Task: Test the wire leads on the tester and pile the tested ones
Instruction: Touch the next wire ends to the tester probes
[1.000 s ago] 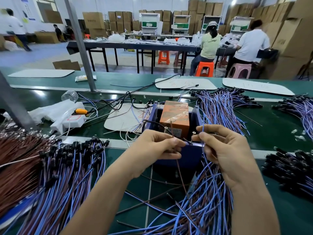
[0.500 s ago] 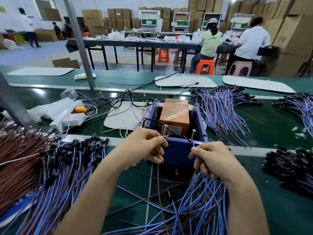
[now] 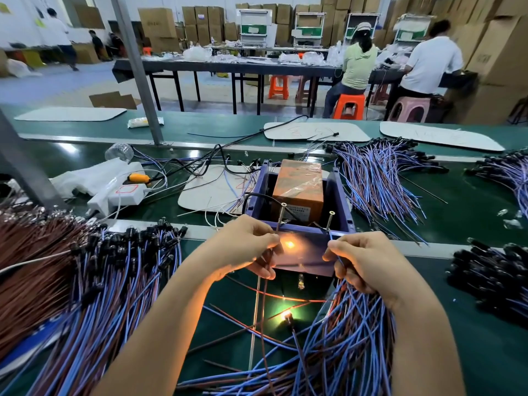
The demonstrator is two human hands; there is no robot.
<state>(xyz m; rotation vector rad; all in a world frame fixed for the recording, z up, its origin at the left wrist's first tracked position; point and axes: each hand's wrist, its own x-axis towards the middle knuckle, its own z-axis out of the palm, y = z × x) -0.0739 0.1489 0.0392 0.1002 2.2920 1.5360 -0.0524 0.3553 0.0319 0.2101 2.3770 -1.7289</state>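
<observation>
While the bulb glows: this looks like the test itself, so both bared ends are best held steady on the contacts until the light reads as steady and not a flicker.
Contacts: two upright screws, the left screw [image 3: 282, 212] and the right screw [image 3: 330, 220], stand at the near rim of the blue tester [image 3: 303, 260]; each wire end needs firm metal-to-metal touch, with fingertips kept on the insulation.
Left hand [image 3: 243, 248]: fingers curled, thumb and forefinger pinching the brown wire [image 3: 264, 295] up against the foot of the left screw.
Right hand [image 3: 368, 267]: fingers curled tight, pinching a blue wire end beside the foot of the right screw; whether the tip actually touches the screw cannot be told.
Lead under test: its wires run down from both hands to the lit bulb [image 3: 286, 316], which lies on the green belt [image 3: 471, 224] in front of the tester, between the forearms; an orange glow shows on the tester's front wall.
Judgement: a lit bulb suggests a pass, so this lead seems ready for piling.
Risk: the right wrist rests over the loose heap [image 3: 337, 361] of blue and brown leads, so lifting one lead may drag its neighbours.
Left pile [image 3: 108, 281]: a large sheaf lies just beside the left forearm, probably the tested stack.
</observation>
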